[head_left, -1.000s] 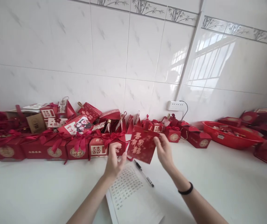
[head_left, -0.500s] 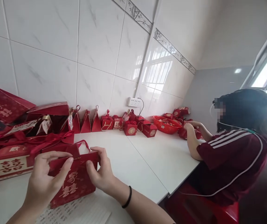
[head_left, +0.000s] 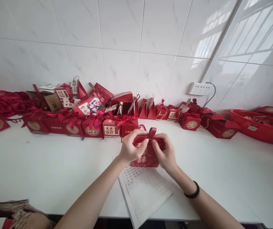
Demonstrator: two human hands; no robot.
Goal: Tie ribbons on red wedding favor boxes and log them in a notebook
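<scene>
A red gift box (head_left: 148,158) with pale double-happiness characters stands upright before me, a dark red ribbon loop (head_left: 152,132) rising from its top. My left hand (head_left: 133,145) pinches the box's top edge on the left, thumb in front and fingers behind. On the other side my right hand (head_left: 165,152) grips the same edge, its thumb close to the ribbon's base. The tips of both thumbs nearly meet at the middle. Partly beneath the box lies a handwritten sheet (head_left: 148,190) on a stack of paper.
Behind my hands runs a row of ribbon-tied red boxes (head_left: 94,128), with more boxes and cards piled behind. A red basin (head_left: 253,127) stands at the right, near a wall socket (head_left: 199,89). Brown fabric (head_left: 19,211) shows at the lower left.
My view has swung left, so the person at the right is out of frame. Both hands have come closer together at the top of the box, and the ribbon loop now stands up between them.
</scene>
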